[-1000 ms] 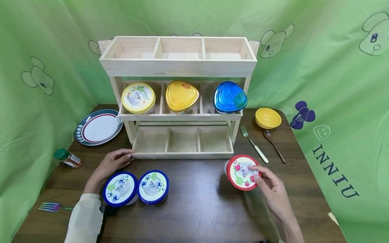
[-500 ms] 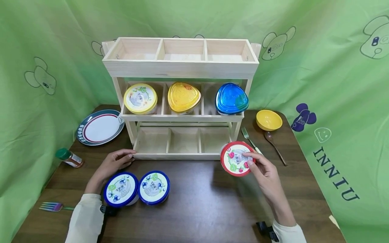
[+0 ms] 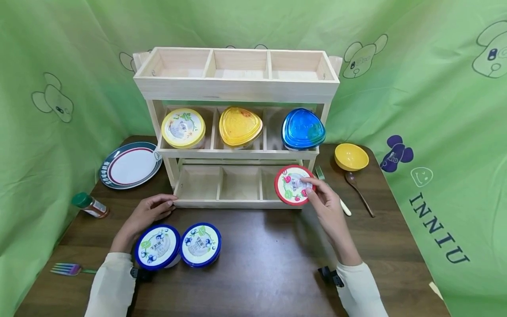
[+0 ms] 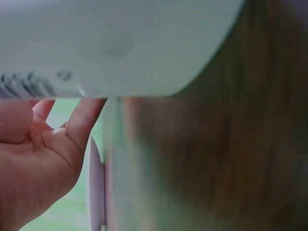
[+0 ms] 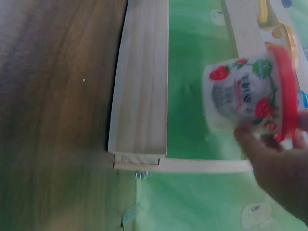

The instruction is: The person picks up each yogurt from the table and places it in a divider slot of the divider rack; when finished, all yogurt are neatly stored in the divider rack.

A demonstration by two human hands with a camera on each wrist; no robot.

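Note:
My right hand (image 3: pixel 325 207) grips a tub with a red lid (image 3: pixel 294 185) and strawberry pictures by its side. The tub (image 5: pixel 243 96) is held up over the right compartment of the wooden rack's bottom tier (image 3: pixel 237 204). In the right wrist view it sits above the front board (image 5: pixel 142 82), clear of it. At the bottom tier's left front corner, the fingertips of my left hand (image 3: pixel 149 212) touch the wood. Two tubs with blue lids, one left (image 3: pixel 157 247) and one right (image 3: pixel 200 244), stand side by side near my left forearm. A pale tub fills the top of the left wrist view.
The middle tier holds a round yellow-lidded tub (image 3: pixel 183 128), a yellow triangular-lidded one (image 3: pixel 240 127) and a blue triangular-lidded one (image 3: pixel 303 128). Left are a plate (image 3: pixel 132 166), a green-capped jar (image 3: pixel 90 206) and a fork (image 3: pixel 67 269). Right are a yellow bowl (image 3: pixel 351 157), another fork (image 3: pixel 345 208) and a spoon (image 3: pixel 359 193).
My right hand has carried the red-lidded tub forward and to the left, from above the tabletop to over the bottom tier's right compartment. My left hand has stayed at the corner.

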